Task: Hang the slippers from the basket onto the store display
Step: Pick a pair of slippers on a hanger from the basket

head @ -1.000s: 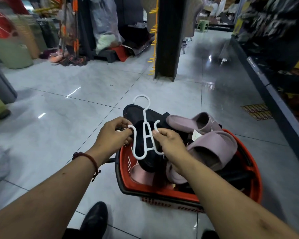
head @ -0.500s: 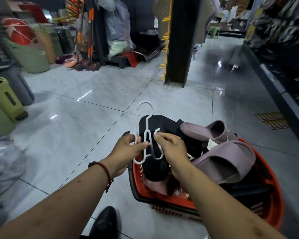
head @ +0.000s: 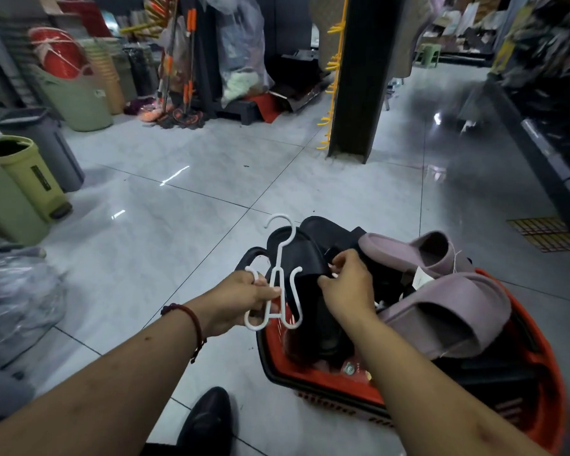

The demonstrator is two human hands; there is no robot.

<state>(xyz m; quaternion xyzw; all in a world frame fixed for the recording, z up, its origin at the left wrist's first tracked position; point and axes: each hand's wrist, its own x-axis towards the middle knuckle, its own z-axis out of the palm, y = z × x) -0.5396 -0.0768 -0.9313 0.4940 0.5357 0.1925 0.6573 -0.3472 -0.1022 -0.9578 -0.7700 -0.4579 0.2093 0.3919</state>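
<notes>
left hand [head: 244, 299] curls around the white hanger [head: 278, 284]; just right of it, right hand [head: 348, 284] pinches the black slipper [head: 301, 258] above the basket [head: 326, 383].

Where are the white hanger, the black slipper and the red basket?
white hanger [head: 279, 258], head view, on its upright stem.
black slipper [head: 305, 261], head view, on its upper band.
red basket [head: 326, 385], head view, on its near rim.

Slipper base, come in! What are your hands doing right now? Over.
Left hand pinching white hanger. Right hand gripping black slipper over red basket. Purple slippers crowd the basket beside it, not blocking.
</notes>
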